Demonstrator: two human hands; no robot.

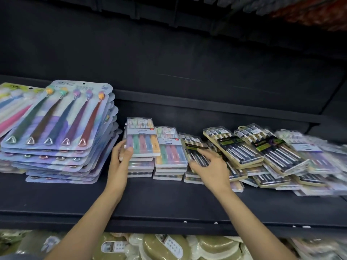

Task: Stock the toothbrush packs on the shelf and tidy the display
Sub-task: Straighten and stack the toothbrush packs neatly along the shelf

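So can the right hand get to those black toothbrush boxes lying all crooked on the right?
Probably yes. The right hand rests on a dark pack just left of the crooked black toothbrush boxes, and nothing stands between them. The left hand is busy holding the pastel toothbrush box.

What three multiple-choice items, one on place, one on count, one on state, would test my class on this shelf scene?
1. Where is the left hand?
A. on the big card packs
B. at the leftmost boxed stack
C. under the shelf

2. How many brushes show in the top card pack?
A. three
B. five
C. eight

3. How do the dark packs on the right lie?
A. in a neat stack
B. hanging on hooks
C. askew, overlapping

Key: 1 B, fingers touch that stack's side; 2 B, five handles; 3 C, they lie tilted across each other.
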